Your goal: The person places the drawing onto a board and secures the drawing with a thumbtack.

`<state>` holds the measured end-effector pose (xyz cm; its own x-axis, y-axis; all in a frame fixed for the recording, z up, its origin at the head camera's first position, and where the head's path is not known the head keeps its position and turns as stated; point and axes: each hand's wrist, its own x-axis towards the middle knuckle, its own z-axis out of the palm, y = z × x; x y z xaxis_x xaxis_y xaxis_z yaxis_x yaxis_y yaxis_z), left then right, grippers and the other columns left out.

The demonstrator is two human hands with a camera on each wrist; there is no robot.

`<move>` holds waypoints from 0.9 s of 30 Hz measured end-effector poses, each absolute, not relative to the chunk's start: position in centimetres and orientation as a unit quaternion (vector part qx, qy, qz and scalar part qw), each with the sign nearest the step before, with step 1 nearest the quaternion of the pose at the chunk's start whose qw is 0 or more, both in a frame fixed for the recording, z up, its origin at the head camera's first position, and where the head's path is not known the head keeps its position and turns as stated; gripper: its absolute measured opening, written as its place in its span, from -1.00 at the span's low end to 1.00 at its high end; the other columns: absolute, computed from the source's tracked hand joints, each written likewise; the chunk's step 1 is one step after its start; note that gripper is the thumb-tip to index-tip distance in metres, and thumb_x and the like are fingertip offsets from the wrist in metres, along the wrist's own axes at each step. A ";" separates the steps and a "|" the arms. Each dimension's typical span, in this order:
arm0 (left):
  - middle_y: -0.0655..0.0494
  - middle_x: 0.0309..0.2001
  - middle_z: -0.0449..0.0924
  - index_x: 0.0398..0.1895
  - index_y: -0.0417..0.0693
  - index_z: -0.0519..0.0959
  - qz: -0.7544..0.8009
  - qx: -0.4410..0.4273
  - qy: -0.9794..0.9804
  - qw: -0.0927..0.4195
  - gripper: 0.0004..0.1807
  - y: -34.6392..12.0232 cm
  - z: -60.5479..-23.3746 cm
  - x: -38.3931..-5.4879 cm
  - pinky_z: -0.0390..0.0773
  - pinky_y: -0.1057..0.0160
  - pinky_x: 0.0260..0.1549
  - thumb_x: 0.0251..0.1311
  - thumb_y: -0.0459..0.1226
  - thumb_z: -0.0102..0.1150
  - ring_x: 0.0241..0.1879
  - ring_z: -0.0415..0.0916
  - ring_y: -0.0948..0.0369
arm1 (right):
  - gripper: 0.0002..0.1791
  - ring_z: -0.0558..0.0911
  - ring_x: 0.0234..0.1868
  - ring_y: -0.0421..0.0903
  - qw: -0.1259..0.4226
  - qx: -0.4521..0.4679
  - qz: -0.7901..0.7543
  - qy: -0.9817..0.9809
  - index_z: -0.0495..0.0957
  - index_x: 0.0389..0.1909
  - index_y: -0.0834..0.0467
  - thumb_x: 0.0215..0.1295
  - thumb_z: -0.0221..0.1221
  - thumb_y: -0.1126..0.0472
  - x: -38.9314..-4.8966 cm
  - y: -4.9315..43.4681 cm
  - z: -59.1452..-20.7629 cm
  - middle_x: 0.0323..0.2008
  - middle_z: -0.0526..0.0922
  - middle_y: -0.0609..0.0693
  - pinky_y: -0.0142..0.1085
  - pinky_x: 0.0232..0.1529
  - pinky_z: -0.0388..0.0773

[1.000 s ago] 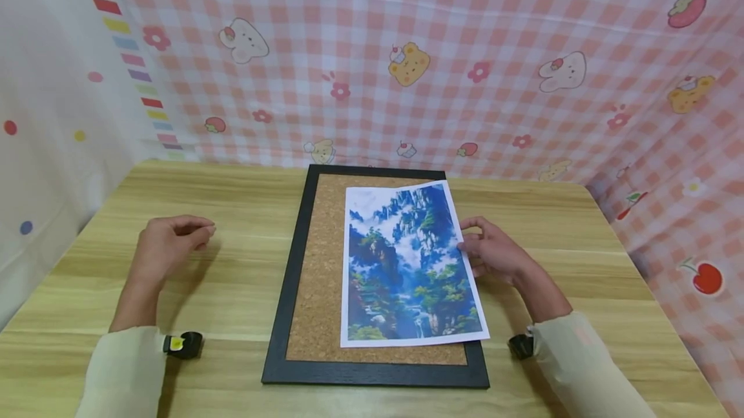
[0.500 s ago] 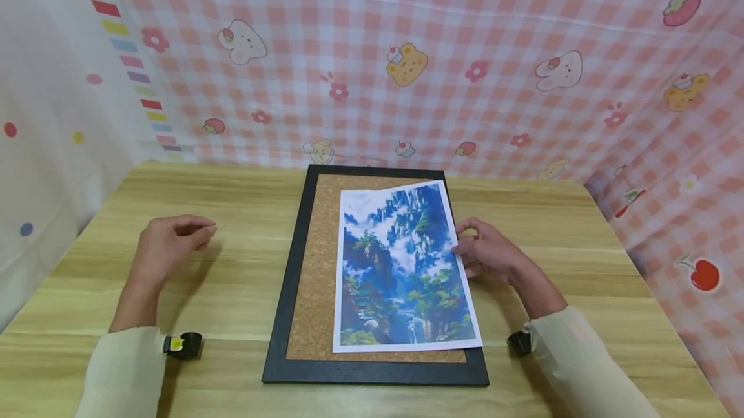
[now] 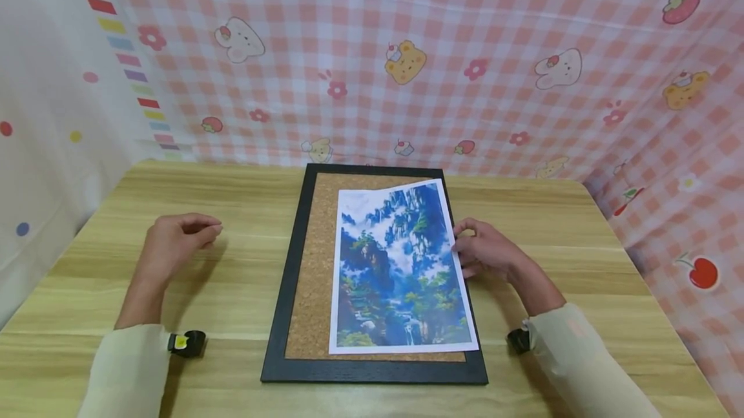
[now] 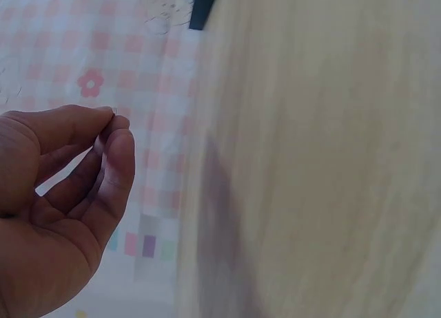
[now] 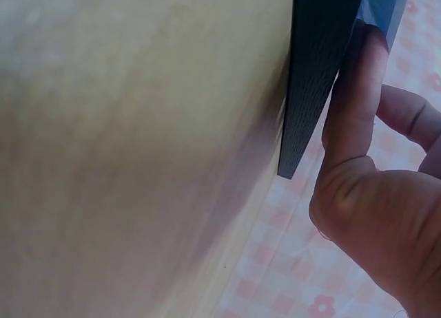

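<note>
A printed landscape picture [image 3: 401, 276] on white paper lies over the cork board [image 3: 310, 276], slightly turned, its right side overlapping the board's black frame [image 3: 374, 373]. My right hand [image 3: 488, 250] pinches the print's right edge between thumb and fingers. In the right wrist view, the right hand's thumb [image 5: 355, 101] lies along the print [image 5: 382, 5] beside the black frame [image 5: 313, 84]. Left of the board, my left hand [image 3: 177, 240] is held over the table. Its thumb and fingertips meet, as the left wrist view of the left hand [image 4: 62, 180] shows; whether something tiny is between them I cannot tell.
The board lies on a light wood table [image 3: 244, 314], its far end near a pink checked cloth [image 3: 372, 101]. A white cloth [image 3: 52, 179] hangs at the left. Each wrist carries a small black camera, such as the left camera [image 3: 187, 344].
The print has slid left and a little toward me over the cork, with my right hand following on its edge. My left hand has shifted very slightly right.
</note>
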<state>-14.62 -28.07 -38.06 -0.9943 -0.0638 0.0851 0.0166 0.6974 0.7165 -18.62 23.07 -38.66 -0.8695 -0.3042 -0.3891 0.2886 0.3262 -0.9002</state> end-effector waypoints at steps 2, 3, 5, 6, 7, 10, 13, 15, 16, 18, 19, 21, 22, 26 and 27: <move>-0.18 -0.23 0.74 -0.04 -0.34 0.70 -0.386 0.005 -0.921 0.048 -0.71 -27.8 -38.0 -14.8 0.55 0.43 -0.42 0.41 -0.25 0.22 -0.37 0.63 0.30 | -0.74 0.75 -0.31 0.05 0.255 -0.005 -0.579 0.774 0.22 0.06 0.29 0.45 0.00 0.36 -18.6 23.1 -38.7 -0.25 0.71 0.21 -0.13 -0.36 0.72; -0.16 -0.25 0.74 -0.05 -0.35 0.70 -0.385 0.000 -0.922 0.046 -0.72 -27.6 -38.0 -14.9 0.55 0.42 -0.42 0.41 -0.26 0.23 -0.37 0.63 0.29 | -0.74 0.75 -0.31 0.04 0.255 -0.006 -0.580 0.774 0.22 0.06 0.29 0.45 0.00 0.36 -18.7 23.1 -38.7 -0.25 0.71 0.20 -0.14 -0.36 0.72; -0.12 -0.29 0.74 -0.06 -0.33 0.71 -0.379 -0.006 -0.924 0.046 -0.73 -27.3 -38.0 -15.0 0.55 0.39 -0.42 0.40 -0.26 0.23 -0.37 0.61 0.24 | -0.76 0.74 -0.32 0.04 0.254 -0.008 -0.583 0.772 0.22 0.05 0.29 0.45 -0.01 0.36 -18.7 23.0 -38.8 -0.26 0.71 0.20 -0.14 -0.34 0.73; -0.11 -0.30 0.74 -0.07 -0.33 0.71 -0.377 -0.008 -0.925 0.047 -0.74 -27.2 -38.0 -15.0 0.55 0.39 -0.42 0.40 -0.27 0.24 -0.37 0.61 0.23 | -0.76 0.74 -0.32 0.03 0.253 -0.009 -0.583 0.772 0.22 0.05 0.30 0.45 -0.01 0.37 -18.7 23.0 -38.8 -0.26 0.71 0.20 -0.14 -0.34 0.73; -0.10 -0.30 0.74 -0.07 -0.32 0.71 -0.376 -0.011 -0.925 0.050 -0.75 -27.0 -38.0 -15.0 0.55 0.38 -0.42 0.40 -0.27 0.24 -0.36 0.61 0.21 | -0.76 0.74 -0.32 0.03 0.253 -0.009 -0.585 0.771 0.22 0.05 0.30 0.45 -0.01 0.37 -18.8 22.9 -38.9 -0.26 0.71 0.20 -0.14 -0.33 0.73; -0.07 -0.33 0.74 -0.09 -0.30 0.72 -0.367 -0.020 -0.928 0.061 -0.76 -26.6 -37.9 -15.1 0.53 0.37 -0.43 0.39 -0.28 0.24 -0.36 0.60 0.19 | -0.77 0.73 -0.35 0.01 0.253 -0.015 -0.584 0.771 0.23 0.04 0.30 0.45 -0.01 0.37 -18.9 22.8 -39.0 -0.28 0.69 0.18 -0.14 -0.32 0.73; -0.06 -0.36 0.73 -0.10 -0.31 0.73 -0.369 -0.032 -0.926 0.068 -0.77 -26.3 -37.8 -15.3 0.53 0.37 -0.44 0.39 -0.29 0.24 -0.38 0.60 0.19 | -0.78 0.70 -0.39 -0.02 0.253 -0.015 -0.582 0.772 0.24 0.03 0.30 0.46 0.00 0.37 -18.9 22.6 -39.0 -0.31 0.66 0.15 -0.15 -0.33 0.73; -0.06 -0.37 0.73 -0.10 -0.31 0.72 -0.374 -0.039 -0.924 0.066 -0.77 -26.1 -37.8 -15.4 0.52 0.38 -0.44 0.40 -0.29 0.24 -0.40 0.59 0.19 | -0.78 0.69 -0.41 -0.03 0.252 -0.013 -0.583 0.773 0.24 0.03 0.30 0.46 0.00 0.37 -18.9 22.6 -39.0 -0.34 0.64 0.14 -0.16 -0.34 0.73; -0.06 -0.37 0.73 -0.10 -0.32 0.72 -0.379 -0.040 -0.923 0.062 -0.77 -26.0 -37.9 -15.5 0.53 0.38 -0.44 0.40 -0.29 0.24 -0.40 0.59 0.19 | -0.78 0.68 -0.42 -0.04 0.251 -0.012 -0.583 0.773 0.24 0.03 0.30 0.46 0.00 0.37 -19.0 22.6 -39.0 -0.34 0.63 0.13 -0.17 -0.34 0.72; -0.07 -0.36 0.72 -0.09 -0.31 0.72 -0.387 -0.038 -0.920 0.053 -0.77 -25.9 -38.0 -15.6 0.53 0.38 -0.44 0.41 -0.28 0.24 -0.39 0.58 0.18 | -0.78 0.68 -0.43 -0.05 0.251 -0.009 -0.585 0.771 0.24 0.04 0.30 0.46 0.00 0.37 -19.0 22.5 -38.9 -0.36 0.62 0.12 -0.18 -0.35 0.72; -0.08 -0.35 0.72 -0.08 -0.31 0.72 -0.390 -0.035 -0.919 0.048 -0.76 -25.9 -38.0 -15.6 0.53 0.37 -0.43 0.41 -0.28 0.23 -0.39 0.58 0.17 | -0.78 0.67 -0.43 -0.06 0.252 -0.008 -0.587 0.770 0.25 0.04 0.31 0.46 0.00 0.38 -19.0 22.5 -38.9 -0.36 0.63 0.12 -0.19 -0.36 0.72; -0.09 -0.33 0.72 -0.07 -0.30 0.71 -0.392 -0.029 -0.918 0.039 -0.76 -25.8 -38.1 -15.6 0.53 0.37 -0.43 0.42 -0.27 0.23 -0.37 0.58 0.16 | -0.78 0.68 -0.43 -0.06 0.254 -0.008 -0.588 0.768 0.26 0.04 0.32 0.46 0.00 0.38 -19.0 22.4 -38.9 -0.36 0.63 0.11 -0.20 -0.36 0.72; -0.09 -0.33 0.72 -0.07 -0.30 0.71 -0.394 -0.026 -0.918 0.037 -0.76 -25.8 -38.1 -15.6 0.53 0.36 -0.43 0.42 -0.27 0.23 -0.36 0.58 0.16 | -0.78 0.68 -0.43 -0.07 0.256 -0.009 -0.588 0.768 0.26 0.04 0.32 0.46 0.00 0.39 -19.0 22.4 -38.9 -0.36 0.63 0.11 -0.20 -0.36 0.72; -0.12 -0.28 0.73 -0.06 -0.29 0.71 -0.392 -0.025 -0.919 0.034 -0.75 -25.5 -37.9 -15.7 0.55 0.32 -0.39 0.43 -0.26 0.22 -0.33 0.60 0.13 | -0.78 0.68 -0.42 -0.07 0.259 -0.007 -0.583 0.770 0.29 0.04 0.35 0.47 0.00 0.38 -19.1 22.2 -38.9 -0.36 0.63 0.10 -0.21 -0.35 0.72; -0.12 -0.26 0.73 -0.05 -0.28 0.71 -0.391 -0.025 -0.919 0.034 -0.75 -25.4 -37.8 -15.7 0.56 0.30 -0.37 0.43 -0.26 0.22 -0.32 0.62 0.12 | -0.78 0.68 -0.42 -0.07 0.258 -0.004 -0.581 0.772 0.30 0.04 0.35 0.47 0.01 0.38 -19.1 22.2 -38.9 -0.35 0.63 0.10 -0.20 -0.35 0.72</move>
